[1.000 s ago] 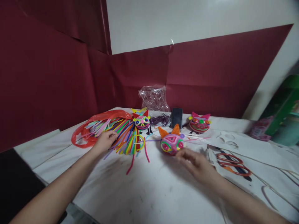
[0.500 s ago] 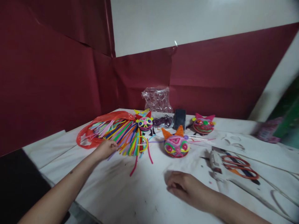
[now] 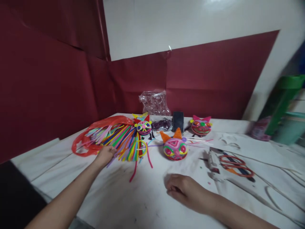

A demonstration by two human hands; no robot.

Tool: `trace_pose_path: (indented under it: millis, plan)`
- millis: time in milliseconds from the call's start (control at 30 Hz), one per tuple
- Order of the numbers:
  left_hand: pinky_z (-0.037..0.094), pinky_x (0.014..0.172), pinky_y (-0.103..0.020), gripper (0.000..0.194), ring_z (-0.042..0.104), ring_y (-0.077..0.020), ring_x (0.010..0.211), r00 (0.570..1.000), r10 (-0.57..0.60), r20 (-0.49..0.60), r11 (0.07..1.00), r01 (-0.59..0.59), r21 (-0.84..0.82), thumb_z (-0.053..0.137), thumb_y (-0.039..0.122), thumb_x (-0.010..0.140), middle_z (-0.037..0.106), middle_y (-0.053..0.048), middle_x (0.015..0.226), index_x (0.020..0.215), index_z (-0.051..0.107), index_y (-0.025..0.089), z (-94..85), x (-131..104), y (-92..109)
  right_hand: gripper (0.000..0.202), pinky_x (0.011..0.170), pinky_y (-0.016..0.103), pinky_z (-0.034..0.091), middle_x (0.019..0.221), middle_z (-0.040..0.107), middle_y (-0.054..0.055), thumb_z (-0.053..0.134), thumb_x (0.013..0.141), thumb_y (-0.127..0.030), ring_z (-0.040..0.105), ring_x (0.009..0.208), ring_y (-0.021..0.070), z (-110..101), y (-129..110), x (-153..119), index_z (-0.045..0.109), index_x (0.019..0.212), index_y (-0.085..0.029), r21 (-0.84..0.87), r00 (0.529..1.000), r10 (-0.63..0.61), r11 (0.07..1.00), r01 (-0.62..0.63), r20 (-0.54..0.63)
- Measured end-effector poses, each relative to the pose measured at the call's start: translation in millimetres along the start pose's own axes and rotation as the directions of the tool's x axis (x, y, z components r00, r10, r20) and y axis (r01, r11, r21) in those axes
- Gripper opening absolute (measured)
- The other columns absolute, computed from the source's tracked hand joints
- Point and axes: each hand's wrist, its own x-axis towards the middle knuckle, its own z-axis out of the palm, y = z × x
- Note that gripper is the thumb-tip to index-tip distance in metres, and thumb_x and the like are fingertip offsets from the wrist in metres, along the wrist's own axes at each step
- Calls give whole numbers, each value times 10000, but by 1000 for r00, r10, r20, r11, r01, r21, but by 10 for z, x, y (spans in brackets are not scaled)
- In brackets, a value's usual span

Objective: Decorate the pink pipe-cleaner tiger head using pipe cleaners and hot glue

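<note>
My left hand (image 3: 106,155) is closed at the near left edge of a pile of coloured pipe cleaners (image 3: 124,143); what its fingers hold, if anything, is too small to make out. My right hand (image 3: 178,188) rests loosely curled on the white table, nothing visible in it. Beyond it sits a pink animal head with orange ears (image 3: 175,149). Another head with red ears (image 3: 143,126) stands at the pile's right end, and one with pink ears (image 3: 201,126) is farther back on the right.
A glue gun (image 3: 213,163) and orange-handled scissors (image 3: 235,165) lie right, with cables (image 3: 271,183) trailing off. A black phone (image 3: 178,121), a clear plastic bag (image 3: 155,102) and a red bag (image 3: 81,143) are at the back and left. Green containers (image 3: 289,125) stand far right.
The view has turned slightly to the right, so everything appears shifted left and more of the green containers shows. Both hands keep about the same place on the table.
</note>
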Motion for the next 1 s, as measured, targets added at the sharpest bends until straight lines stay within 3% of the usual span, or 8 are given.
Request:
trace_pose_path:
  millis: [167,300,433,700,833,1000]
  plan:
    - [356,496,-233,357,499,-136,486,987,-23,-157,997,11,-77,435,437,755,565,-10,515,647,621,153,-47,-24,-84,143,604,222,391,720,540,16,454,855,-193,501,647,128,39,35,7,523,731,-186,23,1000,10,1000,-10,-2]
    - [371,564,-239,262,552,-151,583,995,64,-77,998,-65,-16,534,391,708,627,-11,592,627,655,172,15,-99,-13,148,613,219,397,724,543,15,453,856,-187,503,648,124,42,26,6,516,722,-185,35,1000,28,999,-28,-2]
    - [319,552,-243,173,521,-143,537,995,100,30,987,-102,120,582,273,663,582,5,508,520,633,189,106,-151,63,144,610,214,398,729,549,15,454,854,-186,511,651,124,43,21,4,524,729,-185,48,999,33,998,-33,-6]
    - [285,559,-260,120,529,-175,598,998,65,-15,951,-57,304,528,171,666,596,-37,581,568,595,187,141,-126,16,146,606,219,394,725,548,14,446,855,-188,510,643,126,70,46,14,521,729,-188,25,999,33,999,-33,-11]
    - [306,570,-252,139,535,-169,623,997,60,-54,951,-40,308,476,187,716,608,-39,628,628,584,183,126,-127,2,144,615,220,398,731,551,15,444,858,-195,518,657,128,67,40,13,524,739,-190,23,1000,26,999,-25,-11]
    - [302,550,-248,180,529,-166,591,998,50,-37,954,-37,296,495,247,723,589,-25,583,568,571,193,91,-135,-2,153,622,219,403,734,552,15,440,860,-192,520,662,128,68,35,3,511,724,-190,29,1000,20,999,-20,-12]
